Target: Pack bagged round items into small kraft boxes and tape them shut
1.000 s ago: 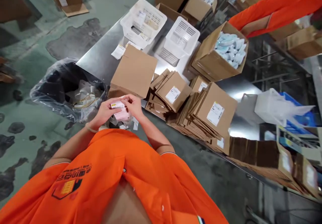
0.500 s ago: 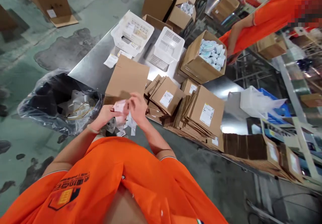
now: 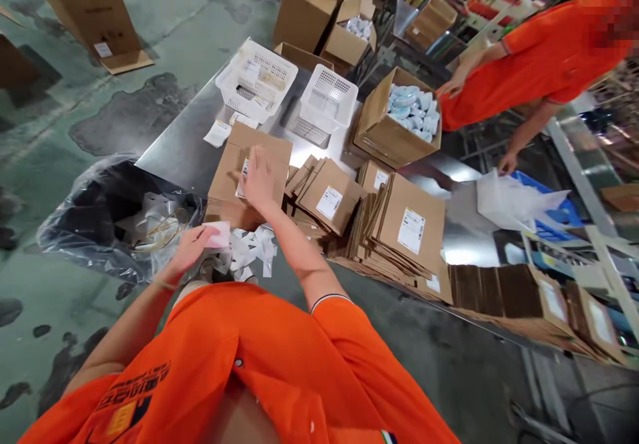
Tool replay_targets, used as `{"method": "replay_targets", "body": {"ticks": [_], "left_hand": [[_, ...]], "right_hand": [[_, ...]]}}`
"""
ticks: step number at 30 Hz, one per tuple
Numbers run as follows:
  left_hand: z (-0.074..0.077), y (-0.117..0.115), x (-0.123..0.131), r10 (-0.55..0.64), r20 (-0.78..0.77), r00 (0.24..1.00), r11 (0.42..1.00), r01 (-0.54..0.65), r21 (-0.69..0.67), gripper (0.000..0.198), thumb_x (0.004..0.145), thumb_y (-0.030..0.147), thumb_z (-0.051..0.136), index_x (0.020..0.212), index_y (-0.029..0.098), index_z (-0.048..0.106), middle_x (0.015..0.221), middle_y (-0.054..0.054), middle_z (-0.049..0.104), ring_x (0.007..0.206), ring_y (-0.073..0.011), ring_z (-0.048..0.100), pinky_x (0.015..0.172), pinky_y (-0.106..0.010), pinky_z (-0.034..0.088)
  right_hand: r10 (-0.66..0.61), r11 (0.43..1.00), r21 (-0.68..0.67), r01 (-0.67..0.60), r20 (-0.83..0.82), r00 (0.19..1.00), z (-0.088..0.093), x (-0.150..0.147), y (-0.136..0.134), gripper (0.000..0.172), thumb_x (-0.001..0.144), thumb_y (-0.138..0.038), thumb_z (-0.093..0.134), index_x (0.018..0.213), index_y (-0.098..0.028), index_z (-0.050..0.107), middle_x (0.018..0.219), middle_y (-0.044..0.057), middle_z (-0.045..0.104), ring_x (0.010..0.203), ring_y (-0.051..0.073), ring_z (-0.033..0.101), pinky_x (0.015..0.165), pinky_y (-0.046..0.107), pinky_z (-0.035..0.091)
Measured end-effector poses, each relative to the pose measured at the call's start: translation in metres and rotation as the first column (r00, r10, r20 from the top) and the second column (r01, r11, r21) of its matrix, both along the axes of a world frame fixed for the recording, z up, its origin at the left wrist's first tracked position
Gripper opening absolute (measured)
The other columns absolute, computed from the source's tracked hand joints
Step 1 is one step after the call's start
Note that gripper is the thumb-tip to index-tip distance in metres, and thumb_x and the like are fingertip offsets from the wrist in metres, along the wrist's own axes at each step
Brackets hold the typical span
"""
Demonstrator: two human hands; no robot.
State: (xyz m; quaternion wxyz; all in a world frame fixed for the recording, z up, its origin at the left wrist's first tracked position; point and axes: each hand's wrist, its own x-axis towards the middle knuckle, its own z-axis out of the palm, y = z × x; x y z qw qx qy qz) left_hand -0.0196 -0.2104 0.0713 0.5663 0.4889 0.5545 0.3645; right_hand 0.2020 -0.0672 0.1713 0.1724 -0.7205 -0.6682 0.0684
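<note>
- One pink slip (image 3: 217, 235) pinched in the left hand (image 3: 187, 252), fingers closed on it, over a black trash bag (image 3: 84, 211)'s edge
- Torn white backing strips (image 3: 248, 249) lying just beside
- Right hand (image 3: 260, 181), fingers spread open, pressing a cardboard carton (image 3: 249, 164) on a steel table (image 3: 174, 131), touching a white label (image 3: 243, 176)
- Co-worker's hand (image 3: 508, 162) near a white plastic bag (image 3: 514, 201)
</note>
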Motion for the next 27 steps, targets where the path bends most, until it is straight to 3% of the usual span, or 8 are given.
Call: {"method": "replay_targets", "body": {"ticks": [4, 8, 13, 16, 21, 23, 25, 27], "left_hand": [[0.033, 0.043, -0.001, 0.154, -0.112, 0.982, 0.968, -0.126, 0.219, 0.054, 0.082, 0.046, 0.08, 0.128, 0.018, 0.081, 0.102, -0.009, 0.083, 0.085, -0.0236, 0.071, 0.083, -0.034, 0.06], [0.045, 0.072, 0.016, 0.18, -0.188, 0.965, 0.954, -0.125, 0.273, 0.065, 0.079, 0.036, 0.081, 0.14, 0.013, 0.077, 0.099, -0.009, 0.084, 0.085, -0.0255, 0.072, 0.086, -0.033, 0.059], [0.04, 0.048, 0.046, -0.026, -0.249, 0.968, 0.964, 0.09, 0.248, 0.071, 0.081, 0.04, 0.078, 0.146, 0.011, 0.076, 0.09, -0.007, 0.082, 0.075, -0.0241, 0.07, 0.08, -0.034, 0.058], [0.044, 0.034, 0.053, -0.15, -0.11, 0.983, 0.961, 0.171, 0.218, 0.07, 0.079, 0.054, 0.082, 0.137, 0.015, 0.081, 0.1, -0.008, 0.085, 0.086, -0.0255, 0.075, 0.084, -0.033, 0.06], [0.06, 0.02, 0.046, -0.282, 0.074, 0.956, 0.958, 0.278, 0.066, 0.07, 0.068, 0.065, 0.095, 0.118, 0.018, 0.085, 0.116, -0.013, 0.085, 0.104, -0.0316, 0.078, 0.092, -0.038, 0.064], [0.063, 0.012, 0.043, -0.276, 0.158, 0.948, 0.961, 0.277, 0.02, 0.085, 0.059, 0.054, 0.102, 0.133, 0.018, 0.08, 0.121, -0.013, 0.084, 0.102, -0.0301, 0.079, 0.09, -0.038, 0.066], [0.063, 0.005, 0.041, -0.191, 0.252, 0.949, 0.981, 0.195, 0.009, 0.093, 0.059, 0.044, 0.103, 0.143, 0.018, 0.073, 0.124, -0.013, 0.083, 0.103, -0.0286, 0.078, 0.09, -0.037, 0.066], [0.056, 0.005, 0.037, -0.042, 0.324, 0.945, 0.999, 0.039, 0.016, 0.092, 0.064, 0.04, 0.1, 0.148, 0.017, 0.068, 0.123, -0.013, 0.082, 0.103, -0.0267, 0.077, 0.091, -0.037, 0.065]], "right_hand": [[0.228, 0.963, -0.141, -0.23, -0.029, 0.973, -0.009, -0.008, -0.002, 0.081, 0.114, -0.053, 0.049, 0.176, -0.005, 0.034, 0.186, 0.027, 0.026, 0.177, 0.036, 0.018, 0.142, 0.056, 0.019], [-0.149, 0.984, -0.106, 0.143, -0.048, 0.988, -0.01, 0.033, -0.011, 0.075, 0.114, -0.042, 0.048, 0.172, 0.003, 0.035, 0.182, 0.035, 0.026, 0.173, 0.042, 0.027, 0.138, 0.062, 0.025], [-0.417, 0.904, -0.219, 0.368, -0.259, 0.871, -0.021, 0.099, -0.058, 0.053, 0.112, -0.033, 0.045, 0.158, -0.009, 0.057, 0.144, 0.028, 0.073, 0.14, 0.039, 0.067, 0.118, 0.054, 0.053], [-0.572, 0.82, -0.208, 0.533, -0.283, 0.77, -0.014, 0.148, -0.083, 0.052, 0.11, -0.028, 0.035, 0.152, -0.016, 0.065, 0.138, 0.021, 0.076, 0.132, 0.037, 0.07, 0.115, 0.053, 0.056], [-0.756, 0.655, -0.192, 0.731, -0.167, 0.633, 0.013, 0.2, -0.119, 0.06, 0.109, -0.029, 0.04, 0.163, -0.009, 0.056, 0.151, 0.031, 0.065, 0.139, 0.042, 0.066, 0.115, 0.059, 0.053], [-0.625, 0.779, -0.075, 0.622, -0.172, 0.762, 0.012, 0.18, -0.13, 0.06, 0.107, -0.035, 0.052, 0.162, -0.013, 0.058, 0.157, 0.029, 0.061, 0.148, 0.04, 0.059, 0.12, 0.059, 0.05], [-0.227, 0.974, -0.043, 0.224, -0.287, 0.931, 0.001, 0.138, -0.141, 0.052, 0.102, -0.042, 0.068, 0.149, -0.02, 0.071, 0.151, 0.022, 0.067, 0.145, 0.036, 0.06, 0.118, 0.052, 0.053], [0.211, 0.955, -0.08, -0.286, -0.495, 0.843, -0.018, 0.089, -0.152, 0.037, 0.093, -0.044, 0.082, 0.123, -0.022, 0.083, 0.127, 0.014, 0.078, 0.129, 0.032, 0.069, 0.107, 0.042, 0.058]]}}
